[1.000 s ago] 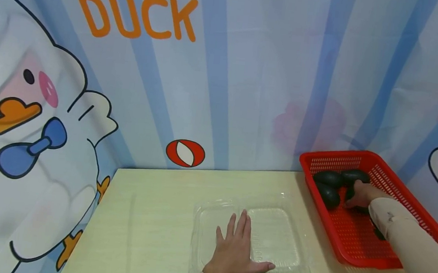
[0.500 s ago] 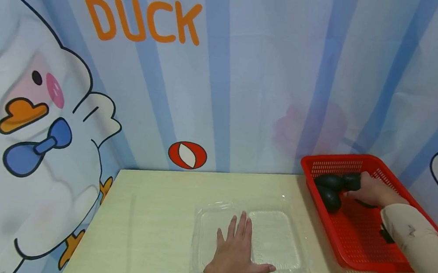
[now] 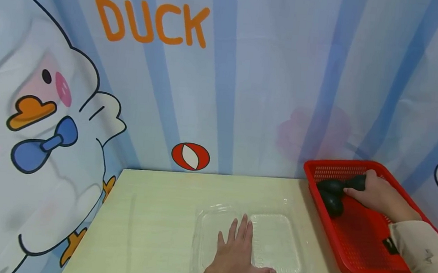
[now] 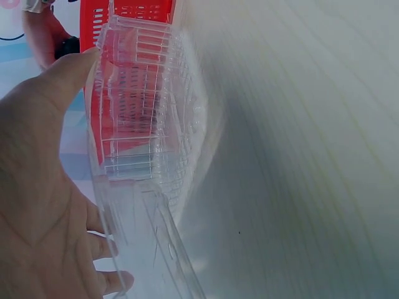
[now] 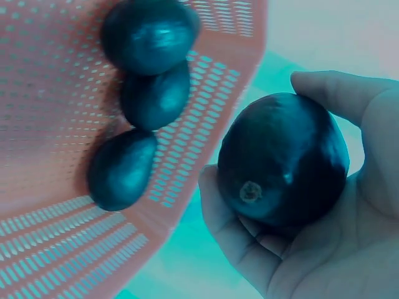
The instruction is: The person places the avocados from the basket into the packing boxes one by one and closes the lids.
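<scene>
My left hand (image 3: 233,256) lies spread, fingers straight, over the clear plastic clamshell box (image 3: 276,243) on the table. In the left wrist view its thumb and fingertips touch the edge of the box (image 4: 134,106). The right hand (image 3: 383,196) is at the red basket (image 3: 343,258), gripping a dark avocado (image 5: 283,159) between thumb and curled fingers. From the head, that hand hides most of the held fruit. Three more avocados (image 5: 121,169) sit bunched in the basket, toward its far left corner (image 3: 331,203).
The pale wooden table (image 3: 159,218) reaches back to a printed duck curtain (image 3: 255,91). The red basket stands at the table's right side, right of the box. A small black device (image 3: 390,245) sits under the right cuff.
My right hand has moved back and to the right within the basket, drawing an avocado away from the others. The left hand keeps its place on the box. The head view has shifted slightly.
</scene>
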The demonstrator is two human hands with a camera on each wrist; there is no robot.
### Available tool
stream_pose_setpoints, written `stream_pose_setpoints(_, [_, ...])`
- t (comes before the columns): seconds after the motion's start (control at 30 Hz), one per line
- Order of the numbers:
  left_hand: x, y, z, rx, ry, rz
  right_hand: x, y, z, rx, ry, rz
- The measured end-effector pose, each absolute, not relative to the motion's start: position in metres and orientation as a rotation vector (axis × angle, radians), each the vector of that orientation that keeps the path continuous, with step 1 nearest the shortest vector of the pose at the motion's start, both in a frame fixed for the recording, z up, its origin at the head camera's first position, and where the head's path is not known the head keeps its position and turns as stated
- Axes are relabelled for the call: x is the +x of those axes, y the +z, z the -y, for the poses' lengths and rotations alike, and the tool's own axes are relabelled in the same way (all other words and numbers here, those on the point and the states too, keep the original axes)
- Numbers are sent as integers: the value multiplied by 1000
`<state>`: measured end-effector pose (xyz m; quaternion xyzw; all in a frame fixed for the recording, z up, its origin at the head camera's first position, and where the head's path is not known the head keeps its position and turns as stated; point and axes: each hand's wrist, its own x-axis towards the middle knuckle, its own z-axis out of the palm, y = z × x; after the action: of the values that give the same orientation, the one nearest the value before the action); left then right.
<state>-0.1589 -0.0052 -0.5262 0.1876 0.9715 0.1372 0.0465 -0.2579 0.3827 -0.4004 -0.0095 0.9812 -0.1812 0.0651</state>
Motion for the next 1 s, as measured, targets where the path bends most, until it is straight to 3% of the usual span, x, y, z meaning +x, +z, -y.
stream_pose_setpoints(0.7, [-160, -527, 3, 562, 366, -2969, -229, -347, -342, -44, -553, -3028])
stream_pose_setpoints(1.0, [-160, -526, 3, 555, 370, -2960, -220, -342, -322, -129, -542, -3064])
